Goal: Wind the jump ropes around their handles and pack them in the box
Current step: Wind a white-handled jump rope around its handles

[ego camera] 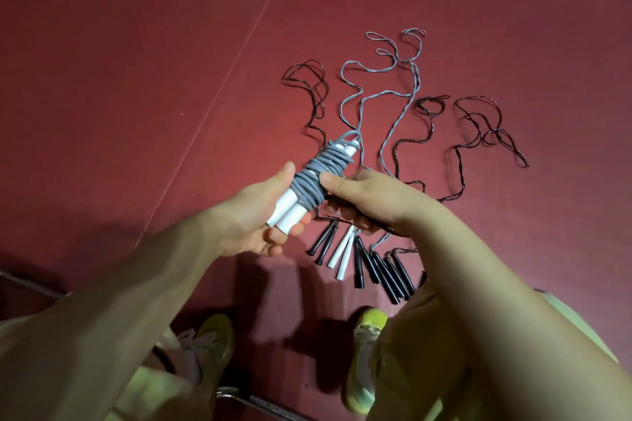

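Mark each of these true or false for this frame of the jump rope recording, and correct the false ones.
1. The left hand holds a pair of white handles wrapped in grey rope. True.
2. The right hand rests on the floor, away from the bundle. False: its thumb presses on the grey coils.
3. Every rope on the red floor is already wound. False: the ropes there lie loose and unwound, such as the dark rope at the right.
4. Another white-handled pair lies on the floor among black handles. True.
5. A box sits open beside the ropes. False: no box can be made out in this view.
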The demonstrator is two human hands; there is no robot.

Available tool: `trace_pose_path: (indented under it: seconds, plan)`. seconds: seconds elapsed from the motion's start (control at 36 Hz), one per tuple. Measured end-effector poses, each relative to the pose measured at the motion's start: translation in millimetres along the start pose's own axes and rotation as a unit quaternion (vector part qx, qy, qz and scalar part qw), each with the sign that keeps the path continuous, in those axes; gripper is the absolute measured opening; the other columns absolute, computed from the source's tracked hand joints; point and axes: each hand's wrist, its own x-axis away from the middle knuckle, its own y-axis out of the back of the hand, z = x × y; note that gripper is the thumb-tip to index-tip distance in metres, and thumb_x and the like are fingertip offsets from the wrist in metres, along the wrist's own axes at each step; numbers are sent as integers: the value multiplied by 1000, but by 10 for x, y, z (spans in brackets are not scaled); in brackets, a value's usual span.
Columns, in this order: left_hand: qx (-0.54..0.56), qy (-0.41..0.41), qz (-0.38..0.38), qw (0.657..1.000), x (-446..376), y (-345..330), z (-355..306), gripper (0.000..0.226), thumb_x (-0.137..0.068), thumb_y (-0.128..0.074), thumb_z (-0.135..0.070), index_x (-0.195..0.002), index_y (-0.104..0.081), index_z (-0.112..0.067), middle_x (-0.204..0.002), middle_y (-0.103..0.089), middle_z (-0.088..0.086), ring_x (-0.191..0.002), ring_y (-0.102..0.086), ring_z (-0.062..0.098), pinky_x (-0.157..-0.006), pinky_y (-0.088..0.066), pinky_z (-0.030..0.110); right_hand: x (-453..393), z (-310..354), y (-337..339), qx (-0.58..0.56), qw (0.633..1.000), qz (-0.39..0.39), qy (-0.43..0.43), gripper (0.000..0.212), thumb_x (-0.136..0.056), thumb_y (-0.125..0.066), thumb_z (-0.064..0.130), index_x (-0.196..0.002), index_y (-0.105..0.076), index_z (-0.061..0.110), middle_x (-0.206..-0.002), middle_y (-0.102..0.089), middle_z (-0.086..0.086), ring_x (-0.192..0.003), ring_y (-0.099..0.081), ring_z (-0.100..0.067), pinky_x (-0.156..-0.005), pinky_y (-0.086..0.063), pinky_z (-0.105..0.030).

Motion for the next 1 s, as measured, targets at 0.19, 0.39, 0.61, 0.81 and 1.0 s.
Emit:
trace_pose_path:
  seconds: [0.19, 0.39, 0.61, 0.81, 1.0]
  plan:
    - [-101, -44, -99, 989, -36, 0, 47, 63, -92, -28, -67, -86, -67, -17, -71, -59, -4, -54, -42, 9, -58, -48, 26, -13, -6, -53, -48, 999, 5, -10, 51, -95, -41, 59, -76, -54, 14, -62, -37, -1, -46, -25, -12, -45, -20, -22]
    - [-161, -100, -148, 971, -83, 10, 69, 42, -94, -36, -57, -94, -59, -22, -85, -57, -1, -77, -51, 11, -80, -49, 35, -36, -5, -118, -100, 995, -5, -28, 46, -95, -42, 59, -89, -56, 15, -65, -41, -1, -49, -28, -13, -48, -19, -26]
    - [-179, -114, -168, 963, -102, 12, 98, 45, -91, -47, -59, -97, -60, -16, -88, -58, -1, -90, -56, 16, -87, -50, 40, -46, 3, -105, -94, 993, -10, -65, 47, -90, -44, 62, -89, -54, 16, -63, -43, 2, -46, -28, -12, -42, -21, -21]
    - [-298, -127, -229, 918, -109, 27, 92, 40, -83, -56, -57, -81, -52, -17, -79, -50, -4, -71, -45, 15, -62, -35, 29, -31, -11, -120, -106, 991, -25, -78, 51, -86, -50, 66, -89, -55, 15, -66, -39, 0, -48, -26, -11, -47, -20, -24]
    - [-177, -127, -121, 968, -74, 52, 73, 54, -63, -71, -63, -82, -60, -14, -75, -59, -5, -70, -53, 12, -67, -43, 26, -5, 56, -125, -84, 994, -64, 29, 33, -91, -49, 33, -63, -39, 21, -59, -27, 1, -43, -20, -11, -44, -20, -24]
